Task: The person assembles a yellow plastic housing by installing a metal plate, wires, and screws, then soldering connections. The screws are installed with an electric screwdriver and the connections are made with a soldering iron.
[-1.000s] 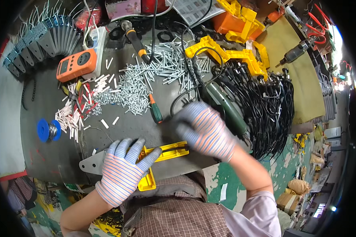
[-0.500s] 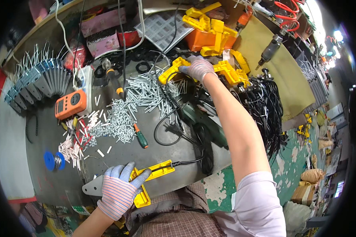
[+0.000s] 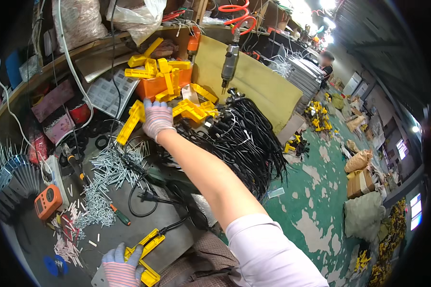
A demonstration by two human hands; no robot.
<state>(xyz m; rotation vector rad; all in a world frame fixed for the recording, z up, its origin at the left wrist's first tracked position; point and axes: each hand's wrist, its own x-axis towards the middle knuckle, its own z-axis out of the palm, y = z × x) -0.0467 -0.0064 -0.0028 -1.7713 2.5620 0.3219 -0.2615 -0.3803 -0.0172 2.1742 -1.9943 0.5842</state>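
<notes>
My left hand, in a striped glove, grips an open yellow plastic housing near the bench's front edge. A black power cord runs out of one end of this housing, and a grey metal plate shows beside the glove. Across the bench my right hand, gloved alike, is closed against another yellow plastic housing; the back of the hand hides its fingertips in part. More yellow housings lie just right of it, and others fill an orange bin behind.
Silver screws cover the bench's middle, with a green screwdriver beside them. At left lie an orange meter and a blue wire spool. A bundle of black cords and a hanging power driver are at right.
The view has swung to the right, so the bench appears shifted left and more floor shows. Both hands stay about where they were relative to the housings.
</notes>
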